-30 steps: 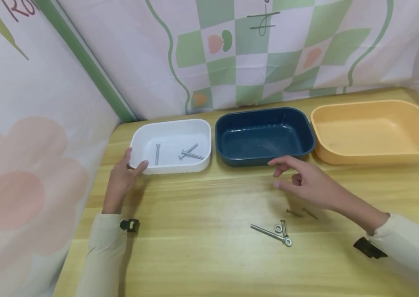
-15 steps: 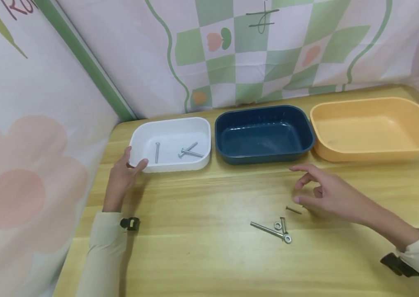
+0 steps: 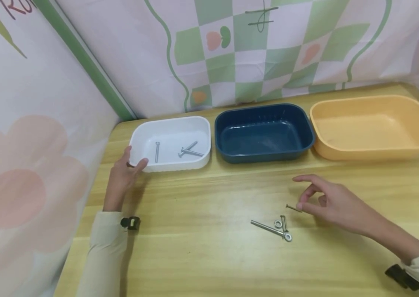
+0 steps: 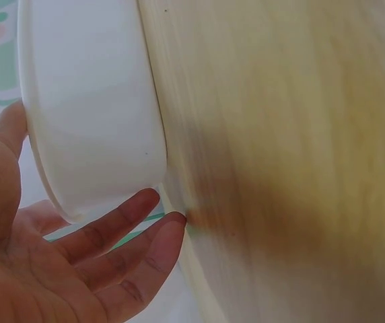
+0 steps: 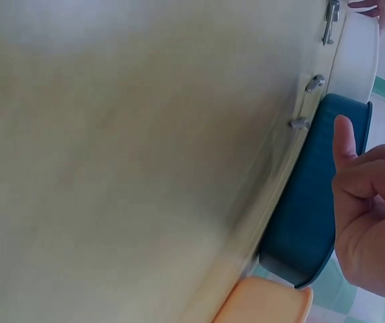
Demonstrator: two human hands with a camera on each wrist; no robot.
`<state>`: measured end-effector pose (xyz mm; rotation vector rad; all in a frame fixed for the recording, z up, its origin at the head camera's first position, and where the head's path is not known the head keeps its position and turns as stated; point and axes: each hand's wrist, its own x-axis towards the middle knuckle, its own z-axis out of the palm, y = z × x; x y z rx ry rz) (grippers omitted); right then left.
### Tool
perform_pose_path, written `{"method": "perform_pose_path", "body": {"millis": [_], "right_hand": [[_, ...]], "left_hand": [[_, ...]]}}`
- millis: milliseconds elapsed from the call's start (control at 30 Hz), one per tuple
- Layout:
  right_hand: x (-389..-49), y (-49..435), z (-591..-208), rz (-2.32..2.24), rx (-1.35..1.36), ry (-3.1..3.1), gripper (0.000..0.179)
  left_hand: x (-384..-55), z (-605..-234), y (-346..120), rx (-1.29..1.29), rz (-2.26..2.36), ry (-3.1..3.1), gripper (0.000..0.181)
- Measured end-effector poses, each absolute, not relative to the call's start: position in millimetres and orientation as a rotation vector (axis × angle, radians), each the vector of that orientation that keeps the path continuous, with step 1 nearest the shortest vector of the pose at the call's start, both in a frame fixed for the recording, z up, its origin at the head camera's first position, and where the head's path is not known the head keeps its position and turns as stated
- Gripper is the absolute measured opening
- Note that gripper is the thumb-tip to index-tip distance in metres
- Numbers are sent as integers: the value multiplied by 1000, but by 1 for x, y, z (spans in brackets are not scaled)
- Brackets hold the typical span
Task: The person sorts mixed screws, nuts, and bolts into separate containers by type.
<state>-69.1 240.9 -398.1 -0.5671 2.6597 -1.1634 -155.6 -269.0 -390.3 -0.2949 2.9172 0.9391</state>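
Whether a pinch is made by the right hand [image 3: 330,202] on the small brown screw [image 3: 293,208] cannot be told: one end is met by the thumb tip, while the index finger is stretched out clear of it. In front of the thumb, at the middle right of the table [image 3: 194,255], the screw is seen. It would probably be gripped best at mid-shank, with its neighbours left undisturbed. Nearer the viewer, a long bolt [image 3: 267,228], two thin screws [image 3: 284,223], a small nut [image 3: 275,224] and a metal ring [image 3: 288,240] are clustered; whether ring and bolt are joined is hard to make out. Farther back, a white tray [image 3: 176,166], dark blue tray [image 3: 265,158] and yellow tray [image 3: 376,154] are lined up. Three silver bolts [image 3: 157,152] are contained in the first, whose near left corner is held by the left hand [image 3: 122,177]. Anything under the right palm is hidden; in the right wrist view, some fingers are cut off.
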Motion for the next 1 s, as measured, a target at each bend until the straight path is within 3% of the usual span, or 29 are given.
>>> {"method": "perform_pose_path", "body": {"millis": [667,1000], "right_hand": [[-58,223,-412,-1420,-570,2421,55],[-51,207,-414,-1316,-577,2463,53]], "left_hand": [[-156,-389,-268,-360,980,2868,88],[-155,-390,-269,-345,992,2861,89]]}}
